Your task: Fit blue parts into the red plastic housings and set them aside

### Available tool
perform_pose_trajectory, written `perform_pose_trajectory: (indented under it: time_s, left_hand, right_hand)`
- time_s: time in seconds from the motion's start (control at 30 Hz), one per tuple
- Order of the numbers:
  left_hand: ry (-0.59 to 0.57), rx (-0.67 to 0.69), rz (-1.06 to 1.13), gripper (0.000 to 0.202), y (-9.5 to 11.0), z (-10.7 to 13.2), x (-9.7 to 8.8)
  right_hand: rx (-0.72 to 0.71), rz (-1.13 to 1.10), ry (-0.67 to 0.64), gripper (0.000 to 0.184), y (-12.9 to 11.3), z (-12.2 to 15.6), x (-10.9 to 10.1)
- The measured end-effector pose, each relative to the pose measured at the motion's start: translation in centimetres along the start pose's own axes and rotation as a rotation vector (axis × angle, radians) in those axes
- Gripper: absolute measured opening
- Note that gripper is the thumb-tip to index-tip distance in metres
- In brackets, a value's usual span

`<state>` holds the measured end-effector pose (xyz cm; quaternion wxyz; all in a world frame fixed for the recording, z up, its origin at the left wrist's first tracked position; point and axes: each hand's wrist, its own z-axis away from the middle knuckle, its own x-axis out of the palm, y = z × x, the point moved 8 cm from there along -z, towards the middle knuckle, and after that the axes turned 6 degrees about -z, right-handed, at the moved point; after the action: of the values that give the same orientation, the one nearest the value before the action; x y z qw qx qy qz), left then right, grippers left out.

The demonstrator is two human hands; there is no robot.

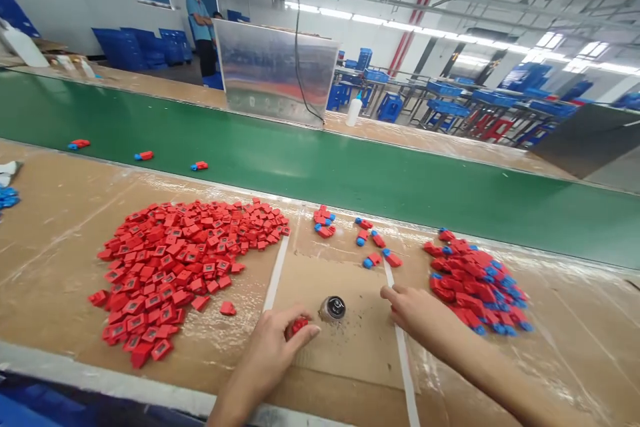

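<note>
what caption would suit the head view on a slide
Left hand holds a red part beside a round metal container, red parts heaped either side, green conveyor belt beyond.

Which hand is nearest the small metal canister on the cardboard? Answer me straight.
Left. The left hand, gripping a red plastic piece, sits just left of and below the small metal canister. The right hand lies farther off to its right.

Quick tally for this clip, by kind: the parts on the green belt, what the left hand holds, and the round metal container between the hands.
Red-and-blue parts on the green conveyor belt: 3
Red part in the left hand: 1
Round metal container: 1
Total: 5
</note>
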<state>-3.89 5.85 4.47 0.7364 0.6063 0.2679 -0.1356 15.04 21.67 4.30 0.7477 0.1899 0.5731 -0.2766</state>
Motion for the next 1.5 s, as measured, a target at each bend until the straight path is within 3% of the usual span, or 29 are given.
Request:
perform_pose_trajectory:
  time_s: [0.13,0.23,0.3,0.4,0.53,0.7,0.9,1.2,1.5]
  left_hand:
    - [-0.007,-0.018,0.115,0.028,-0.3,0.0,2.0]
    - [-0.034,-0.062,0.306,0.028,-1.4,0.4,3.2]
    - [-0.068,-0.059,0.420,0.024,-1.5,0.7,3.9]
    - [-0.097,-0.046,0.526,0.018,-1.0,0.8,4.6]
    - [-0.115,-0.077,0.616,0.021,-1.0,0.7,5.8]
    - [-0.092,-0.085,0.626,0.023,-1.9,1.0,6.2]
    - [-0.067,-0.067,0.575,0.020,-2.0,1.6,5.9]
    - [-0.069,-0.032,0.438,0.018,-1.0,1.8,5.2]
    - [-0.078,-0.015,0.432,0.013,-0.7,2.1,5.0]
  right_hand:
    - [0.034,-0.097,0.216,0.010,-0.5,2.1,2.2]
    - [-0.072,-0.280,0.441,0.018,-0.9,4.0,2.1]
    - [-0.125,-0.374,0.506,0.025,-0.8,5.0,1.8]
    - [-0.178,-0.477,0.472,0.029,-1.0,5.2,0.7]
    - [-0.186,-0.566,0.463,0.022,-2.1,4.4,-2.6]
    - [-0.287,-0.600,0.430,0.020,-5.2,2.7,-5.0]
    - [-0.356,-0.504,0.390,0.020,-7.4,1.6,-5.5]
    - [-0.353,-0.400,0.352,0.014,-8.2,1.1,-5.4]
    - [-0.362,-0.317,0.303,0.006,-9.0,0.8,-5.1]
